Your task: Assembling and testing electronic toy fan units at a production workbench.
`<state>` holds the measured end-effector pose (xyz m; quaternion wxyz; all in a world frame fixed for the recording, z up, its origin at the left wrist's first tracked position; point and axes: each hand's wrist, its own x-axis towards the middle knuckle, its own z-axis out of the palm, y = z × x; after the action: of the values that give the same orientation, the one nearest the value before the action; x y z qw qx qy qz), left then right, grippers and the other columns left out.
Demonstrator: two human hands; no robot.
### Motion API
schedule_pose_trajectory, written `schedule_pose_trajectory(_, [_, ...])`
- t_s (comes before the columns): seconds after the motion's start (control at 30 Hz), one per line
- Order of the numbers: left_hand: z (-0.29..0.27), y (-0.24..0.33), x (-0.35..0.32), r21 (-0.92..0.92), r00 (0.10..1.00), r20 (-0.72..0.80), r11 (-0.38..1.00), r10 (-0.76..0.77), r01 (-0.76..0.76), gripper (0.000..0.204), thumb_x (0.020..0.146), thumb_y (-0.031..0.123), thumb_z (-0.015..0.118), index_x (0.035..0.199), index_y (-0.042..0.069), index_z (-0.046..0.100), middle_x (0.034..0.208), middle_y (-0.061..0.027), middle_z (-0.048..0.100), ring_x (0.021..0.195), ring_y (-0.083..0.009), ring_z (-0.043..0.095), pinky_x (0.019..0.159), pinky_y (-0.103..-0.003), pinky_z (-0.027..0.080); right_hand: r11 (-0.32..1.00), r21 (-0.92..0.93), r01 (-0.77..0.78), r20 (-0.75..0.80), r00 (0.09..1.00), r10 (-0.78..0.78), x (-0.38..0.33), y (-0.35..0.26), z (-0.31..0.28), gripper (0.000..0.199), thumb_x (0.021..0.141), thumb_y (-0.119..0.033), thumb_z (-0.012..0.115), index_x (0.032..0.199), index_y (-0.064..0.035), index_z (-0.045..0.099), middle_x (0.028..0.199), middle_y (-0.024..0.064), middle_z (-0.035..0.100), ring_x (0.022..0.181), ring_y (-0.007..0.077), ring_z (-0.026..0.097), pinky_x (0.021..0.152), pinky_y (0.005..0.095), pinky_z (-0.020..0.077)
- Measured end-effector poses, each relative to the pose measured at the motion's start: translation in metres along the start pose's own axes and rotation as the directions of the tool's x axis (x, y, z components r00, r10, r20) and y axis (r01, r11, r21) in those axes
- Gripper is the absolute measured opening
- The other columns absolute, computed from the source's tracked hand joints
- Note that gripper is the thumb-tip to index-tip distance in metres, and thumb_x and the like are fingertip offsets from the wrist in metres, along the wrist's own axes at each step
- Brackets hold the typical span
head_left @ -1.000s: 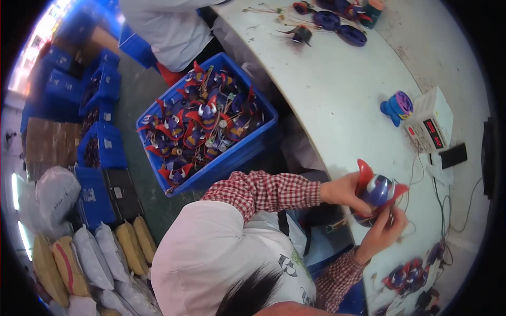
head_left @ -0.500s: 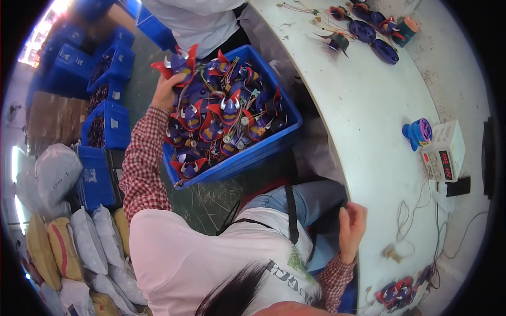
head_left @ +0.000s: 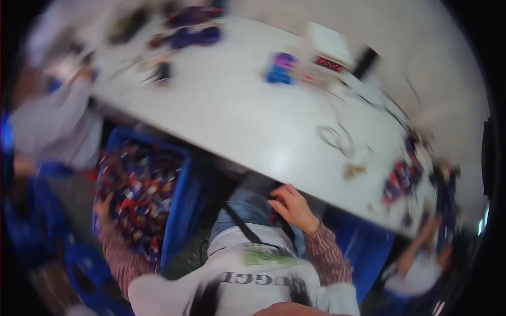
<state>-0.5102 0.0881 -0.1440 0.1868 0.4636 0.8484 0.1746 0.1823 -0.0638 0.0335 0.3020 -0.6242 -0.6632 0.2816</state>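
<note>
- Head view, heavily motion-blurred; all places below are given relative to the blue bin [head_left: 182,200] of parts.
- Your left hand [head_left: 103,205] is down at the bin's left rim, on the heap of red, blue and silver parts [head_left: 139,189]. Blur hides the fingers; cannot tell whether it grips a part or lies loose.
- Your right hand [head_left: 292,205] is right of the bin, at the near edge of the white table [head_left: 237,121], over your lap. Fingers curled, palm down; something small and red shows under them, too blurred to say if it is grasped.
- Beyond the bin, on the table: a purple-and-blue part [head_left: 279,67], a white box with a red display [head_left: 327,52], loose wires [head_left: 337,138].
- Far right of the bin, a small pile of red-blue parts [head_left: 403,176] on the table edge.
- Left of the bin, another person's grey sleeve [head_left: 55,118].
</note>
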Motion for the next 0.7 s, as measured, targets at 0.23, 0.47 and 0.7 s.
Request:
schedule_pose_trajectory(0.23, [-0.037,0.129,-0.076,0.138,0.901,-0.291,0.946,0.322,-0.293,0.048,0.086,0.040,0.060,0.106,-0.004,0.062,0.096,-0.0192,0.065,0.083,-0.0270,0.062,0.074,-0.033,0.050,0.987,0.161,-0.002,-0.679,0.725,0.112,-0.059,0.007,-0.117,0.025,0.082,0.002,0.059,0.106,-0.0015,0.057,0.094,0.0069,0.055,0.074,0.0139,0.053,0.067,0.0235,0.0451])
schedule_pose_trajectory(0.47, [0.054,0.506,-0.327,-0.676,0.234,0.277,0.362,0.932,-0.641,0.029,0.081,-0.001,0.059,0.110,0.000,0.057,0.095,-0.0082,0.058,0.082,-0.0168,0.054,0.076,-0.027,0.046,0.918,0.008,-0.397,-0.969,0.224,0.105,-0.151,0.121,-0.235,0.025,0.091,-0.010,0.057,0.113,0.0010,0.057,0.099,0.0081,0.060,0.080,0.0130,0.054,0.072,0.0230,0.0447])
schedule_pose_trajectory(0.7, [0.166,0.688,-0.592,-0.676,-0.612,-0.122,-0.517,0.782,-0.525,0.063,0.078,0.034,0.070,0.124,-0.001,0.045,0.108,-0.0165,0.050,0.095,-0.0298,0.050,0.084,-0.038,0.041,0.849,0.149,-0.506,-0.859,0.358,0.365,-0.189,0.224,-0.310,0.023,0.087,-0.021,0.060,0.096,-0.0019,0.068,0.081,0.0069,0.066,0.071,0.0176,0.058,0.065,0.0277,0.0466])
